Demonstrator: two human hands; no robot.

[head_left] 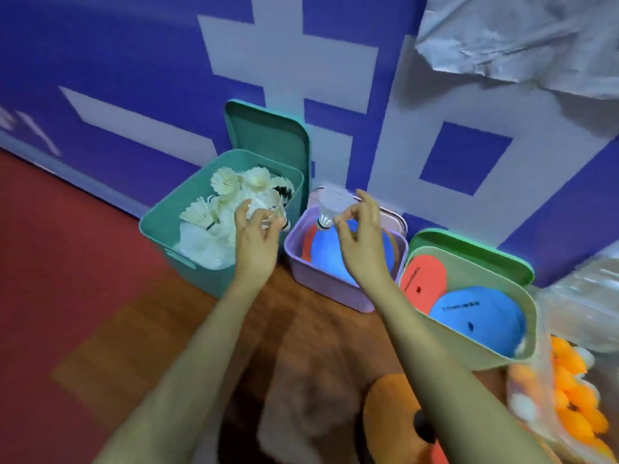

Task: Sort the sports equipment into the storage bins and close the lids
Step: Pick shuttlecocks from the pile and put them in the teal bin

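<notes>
Prob. a sports hall or club storage corner, indoors. Red sports-type floor (67, 262) w/ a wood-look patch (301, 329); blue wall (134, 78) w/ huge white block lettering. Along the wall: teal bin (160, 229) full of feather shuttlecocks (201, 212), purple bin (318, 283) and green bin (532, 313) w/ round blue & red discs (479, 319). Clear bag of orange table-tennis balls (569, 396) at far right.

Shuttlecocks (207, 236) fill the left bin (207, 279) (discs (475, 316) lie in the right bin (475, 272)).
</notes>
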